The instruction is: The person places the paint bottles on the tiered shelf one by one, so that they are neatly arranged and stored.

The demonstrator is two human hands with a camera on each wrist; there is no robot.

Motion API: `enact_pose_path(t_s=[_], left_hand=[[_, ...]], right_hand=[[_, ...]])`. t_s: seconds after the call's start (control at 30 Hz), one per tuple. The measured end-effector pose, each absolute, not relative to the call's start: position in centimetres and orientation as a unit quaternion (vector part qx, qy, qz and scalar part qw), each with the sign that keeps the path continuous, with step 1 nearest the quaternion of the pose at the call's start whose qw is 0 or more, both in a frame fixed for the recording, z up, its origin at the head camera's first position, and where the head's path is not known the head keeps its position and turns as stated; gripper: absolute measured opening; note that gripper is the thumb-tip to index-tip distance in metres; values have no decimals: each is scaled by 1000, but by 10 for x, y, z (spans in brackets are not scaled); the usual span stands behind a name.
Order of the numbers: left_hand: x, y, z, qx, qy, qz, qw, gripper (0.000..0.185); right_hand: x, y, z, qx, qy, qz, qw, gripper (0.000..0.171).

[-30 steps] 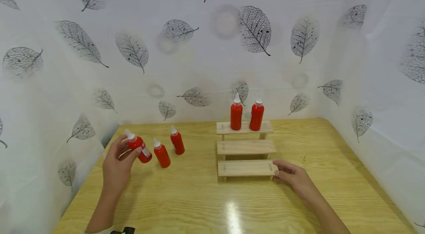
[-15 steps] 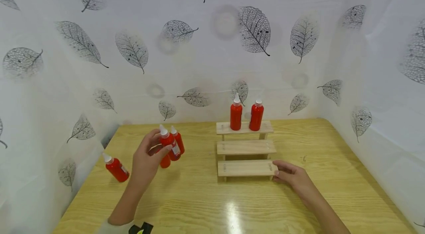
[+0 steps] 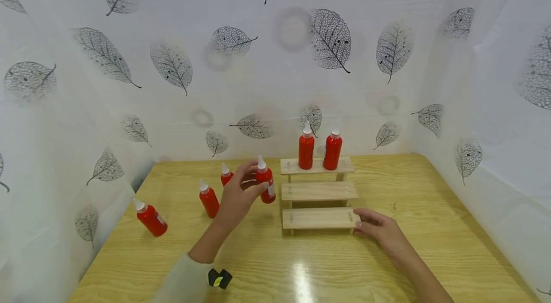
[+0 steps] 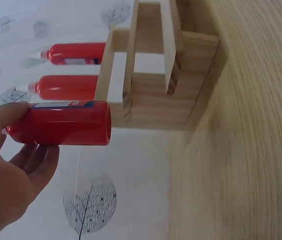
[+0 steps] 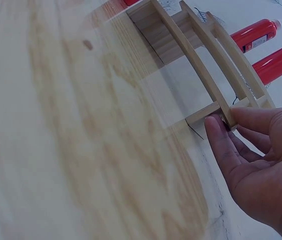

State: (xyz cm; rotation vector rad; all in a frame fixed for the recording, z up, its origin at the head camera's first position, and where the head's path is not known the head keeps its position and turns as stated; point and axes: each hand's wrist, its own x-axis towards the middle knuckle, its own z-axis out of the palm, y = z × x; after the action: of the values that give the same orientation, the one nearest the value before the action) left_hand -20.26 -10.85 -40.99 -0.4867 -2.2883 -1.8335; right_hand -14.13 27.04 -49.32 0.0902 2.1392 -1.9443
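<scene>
My left hand (image 3: 238, 194) grips a red squeeze bottle (image 3: 265, 185) with a white pointed cap, thumb on one side and fingers on the other. The bottle is held up just left of a three-step wooden rack (image 3: 319, 191); the left wrist view shows the bottle's base (image 4: 107, 123) facing the rack's steps. My right hand (image 3: 382, 231) pinches the right end of the rack's lowest step between thumb and fingers, as the right wrist view also shows. Two red bottles, one at left (image 3: 306, 151) and one at right (image 3: 333, 152), stand upright on the top step.
Three more red bottles are on the left of the wooden table (image 3: 258, 255): one far left (image 3: 152, 220), one nearer the middle (image 3: 209, 201) and one behind (image 3: 226, 177), partly hidden by my left hand. A white leaf-patterned curtain (image 3: 267, 83) surrounds the table's back and sides.
My left hand has carried the bottle rightward from the far left, past the other loose bottles, to beside the rack. The right hand keeps its hold on the lowest step.
</scene>
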Motion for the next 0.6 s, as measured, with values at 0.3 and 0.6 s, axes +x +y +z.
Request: enact_pose_path(t_s=[0.3,0.6], left_hand=[[-222,-66,-416,-192,-769,-607,63,48],[-238,-26,-415,-200,-774,-601,20,50]], right_hand=[[-141,270,-493,32,732,-670,122,63],[-141,270,-493,34,730,-672,122,62]])
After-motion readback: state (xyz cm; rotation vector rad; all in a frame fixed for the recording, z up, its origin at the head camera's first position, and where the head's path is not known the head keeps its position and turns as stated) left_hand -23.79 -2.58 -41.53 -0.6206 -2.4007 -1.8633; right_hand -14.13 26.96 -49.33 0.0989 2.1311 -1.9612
